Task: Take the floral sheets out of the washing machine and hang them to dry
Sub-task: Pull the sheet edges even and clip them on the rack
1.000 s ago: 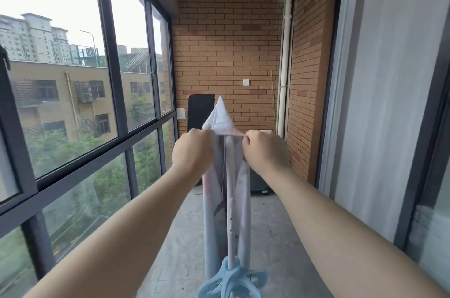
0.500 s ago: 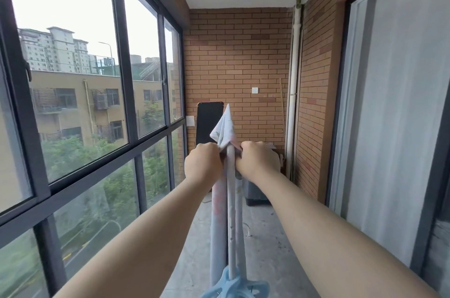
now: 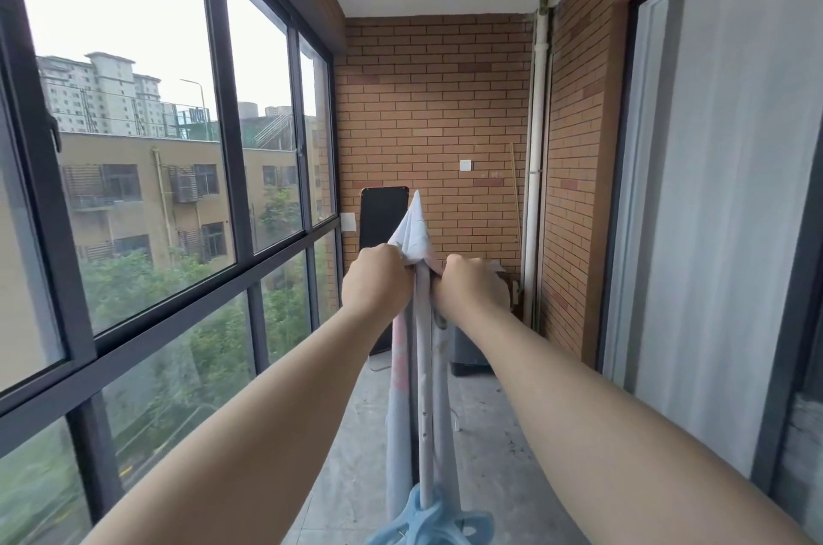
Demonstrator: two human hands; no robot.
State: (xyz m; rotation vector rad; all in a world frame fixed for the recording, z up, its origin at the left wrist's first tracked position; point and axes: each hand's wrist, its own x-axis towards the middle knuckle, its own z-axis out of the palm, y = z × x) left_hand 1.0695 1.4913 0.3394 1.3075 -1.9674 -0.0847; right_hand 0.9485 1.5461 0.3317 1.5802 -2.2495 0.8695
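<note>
Two hands raised side by side over white drying rail [image 3: 424,388], both fists closed on cloth.

Left hand [image 3: 376,279]: fingers curled tight, gripping floral sheet [image 3: 414,228] on left side of rail.

Right hand [image 3: 470,288]: fingers curled, gripping same sheet on right side of rail.

Fingertips of both hidden behind knuckles. Sheet's print faint, lower edge cut off by frame. Blue plastic fitting [image 3: 429,522] on rail cut off at bottom.

Sheet draped over rail between hands, corner poking up above knuckles, panels hanging down both sides.
</note>
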